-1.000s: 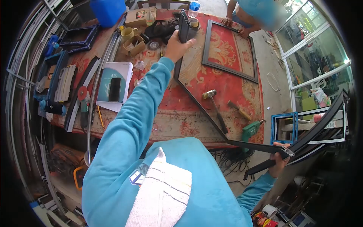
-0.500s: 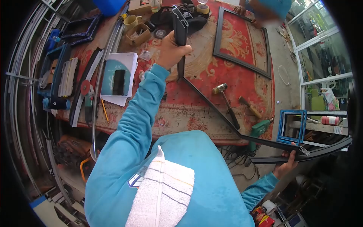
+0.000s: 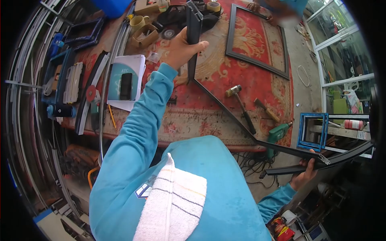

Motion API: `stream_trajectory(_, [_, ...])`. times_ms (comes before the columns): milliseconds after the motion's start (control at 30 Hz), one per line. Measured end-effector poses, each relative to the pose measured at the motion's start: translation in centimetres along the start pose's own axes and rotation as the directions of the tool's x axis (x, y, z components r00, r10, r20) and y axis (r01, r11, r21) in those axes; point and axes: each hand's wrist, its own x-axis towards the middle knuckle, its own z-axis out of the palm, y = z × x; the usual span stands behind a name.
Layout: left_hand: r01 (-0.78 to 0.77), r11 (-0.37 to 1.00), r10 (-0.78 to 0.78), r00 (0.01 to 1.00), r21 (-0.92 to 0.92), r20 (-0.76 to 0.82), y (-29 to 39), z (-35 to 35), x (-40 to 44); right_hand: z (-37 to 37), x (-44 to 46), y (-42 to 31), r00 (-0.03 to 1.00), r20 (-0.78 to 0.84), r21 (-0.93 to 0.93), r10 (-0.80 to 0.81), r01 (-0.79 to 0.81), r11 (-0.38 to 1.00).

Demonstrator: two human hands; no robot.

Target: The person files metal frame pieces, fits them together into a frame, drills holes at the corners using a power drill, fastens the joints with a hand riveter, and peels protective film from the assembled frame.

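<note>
My left hand (image 3: 183,50) is wrapped round the upper end of a dark frame piece (image 3: 225,108), with its thumb pointing right. The piece bends twice and runs down across the table's front edge to the lower right, where a metal corner bracket shows at its end. There my right hand (image 3: 305,172) has its fingers closed round a long black profile (image 3: 337,160), close against the frame piece's end. A hammer (image 3: 241,108) lies on the red cloth beside the frame piece, with a wooden-handled tool (image 3: 267,110) to its right.
Across the red-clothed table (image 3: 193,124) a person holds a dark rectangular frame (image 3: 257,68). A green power tool (image 3: 277,132) lies at the right front edge. A phone (image 3: 126,86) rests on papers at left. Beyond the table's right side stands a blue frame (image 3: 311,131).
The black profile in my right hand has swung to a flatter angle below the frame piece. Table items sit lower and the far frame further right in view than a second ago.
</note>
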Motion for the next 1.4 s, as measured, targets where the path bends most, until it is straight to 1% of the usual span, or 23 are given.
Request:
stream_trajectory(33, [-0.036, 0.996, 0.037, 0.999, 0.083, -0.012, -0.1, 0.0, 0.1, -0.1, 0.1, 0.1, 1.000, 0.005, 0.001, 0.001, -0.001, 1.000])
stream_trajectory(67, [-0.034, 0.996, 0.035, 0.999, 0.084, -0.016, -1.1, -0.1, 0.2, -0.2, 0.2, 0.2, 1.000, 0.008, 0.004, 0.009, -0.009, 1.000])
stream_trajectory(167, [0.045, 0.999, -0.045, 0.998, -0.014, 0.043, -4.5, -0.5, -0.7, -0.9, 0.7, 0.6, 0.999, 0.033, 0.019, 0.015, -0.015, 1.000])
stream_trajectory(233, [0.097, 0.993, -0.094, 0.995, 0.066, -0.043, -4.5, -0.4, -2.1, -1.1, 0.7, 0.5, 0.999, 0.051, 0.031, 0.012, -0.013, 0.999])
stream_trajectory(367, [0.105, 0.993, -0.103, 0.994, 0.048, -0.043, -3.9, -1.1, -2.7, -1.4, 0.6, -1.2, 0.998, 0.061, -0.088, 0.033, -0.028, 0.996])
stream_trajectory(433, [0.008, 0.999, -0.008, 1.000, 0.054, -0.004, -2.7, -1.5, -2.3, -1.9, 1.0, -2.3, 0.998, 0.057, -0.145, 0.027, -0.019, 0.989])
stream_trajectory(500, [-0.010, 0.999, 0.010, 1.000, 0.044, 0.009, -0.9, -1.9, -1.9, -3.2, 1.9, -3.7, 0.999, -0.037, -0.287, 0.014, -0.024, 0.958])
stream_trajectory(533, [-0.025, 0.999, 0.024, 0.999, 0.031, 0.038, 0.1, -1.9, -1.6, -3.1, 2.4, -5.1, 1.000, -0.027, -0.285, 0.004, -0.012, 0.958])
stream_trajectory(600, [-0.047, 0.999, 0.047, 0.999, -0.012, 0.021, 2.1, -1.6, -1.2, -2.9, 3.6, -8.4, 0.985, 0.015, -0.497, -0.171, 0.155, 0.854])
stream_trajectory(667, [-0.077, 0.996, 0.078, 0.997, -0.051, 0.010, 3.2, -1.7, -0.9, -3.8, 4.9, -11.5, 0.962, 0.103, -0.504, -0.251, 0.268, 0.821])
stream_trajectory(733, [-0.143, 0.974, 0.149, 0.989, -0.179, 0.023, 4.2, -1.6, 0.0, -4.2, 6.4, -14.6, 0.951, 0.131, -0.518, -0.281, 0.307, 0.798])
stream_trajectory(800, [-0.183, 0.951, 0.196, 0.980, -0.248, 0.026, 5.6, -1.2, 0.1, -2.1, 6.8, -17.1, 0.915, 0.260, -0.748, -0.308, 0.392, 0.536])
stream_trajectory(833, [-0.184, 0.931, 0.203, 0.979, -0.315, 0.029, 6.0, -1.1, 0.0, 1.6, 6.9, -18.2, 0.780, 0.441, -0.673, -0.445, 0.615, 0.411])
stream_trajectory(867, [-0.217, 0.922, 0.242, 0.970, -0.321, 0.039, 6.4, -1.1, 0.2, 5.9, 6.8, -19.4, 0.592, 0.596, -0.560, -0.543, 0.791, 0.247])
stream_trajectory(933, [-0.191, 0.929, 0.217, 0.975, -0.317, 0.051, 6.5, -1.2, 0.2, 10.3, 5.6, -20.7, 0.691, 0.632, -0.549, -0.351, 0.719, 0.426])
stream_trajectory(1000, [-0.197, 0.926, 0.226, 0.973, -0.323, 0.054, 6.2, -1.3, 0.3, 13.8, 5.7, -21.0, 0.610, 0.726, -0.459, -0.319, 0.774, 0.436])
stream_trajectory(1133, [-0.208, 0.940, 0.245, 0.963, -0.272, 0.111, 6.2, -2.1, 0.5, 17.8, 6.0, -21.7, 0.556, 0.789, -0.420, -0.262, 0.799, 0.430])
stream_trajectory(1200, [-0.225, 0.936, 0.260, 0.960, -0.271, 0.103, 6.0, -2.0, 0.6, 18.6, 6.6, -21.6, 0.560, 0.806, -0.419, -0.194, 0.770, 0.482])
stream_trajectory(1233, [-0.201, 0.932, 0.244, 0.964, -0.303, 0.110, 5.6, -1.9, 0.8, 18.5, 7.5, -21.0, 0.543, 0.823, -0.372, -0.169, 0.738, 0.563])
stream_trajectory(1267, [-0.173, 0.927, 0.224, 0.967, -0.334, 0.118, 5.2, -1.9, 0.9, 18.4, 7.8, -21.0, 0.535, 0.826, -0.366, -0.177, 0.748, 0.554])
stream_trajectory(1333, [-0.181, 0.915, 0.230, 0.968, -0.361, 0.099, 5.6, -1.7, 0.8, 18.5, 8.4, -20.8, 0.623, 0.781, -0.356, -0.047, 0.506, 0.786])
stream_trajectory(1367, [-0.192, 0.921, 0.237, 0.967, -0.339, 0.097, 5.5, -1.8, 1.0, 18.6, 10.2, -18.9, 0.518, 0.803, -0.179, -0.296, 0.683, 0.708])
stream_trajectory(1400, [-0.198, 0.928, 0.240, 0.966, -0.316, 0.100, 5.3, -1.8, 1.0, 18.8, 10.0, -19.7, 0.515, 0.807, -0.180, -0.289, 0.680, 0.711])
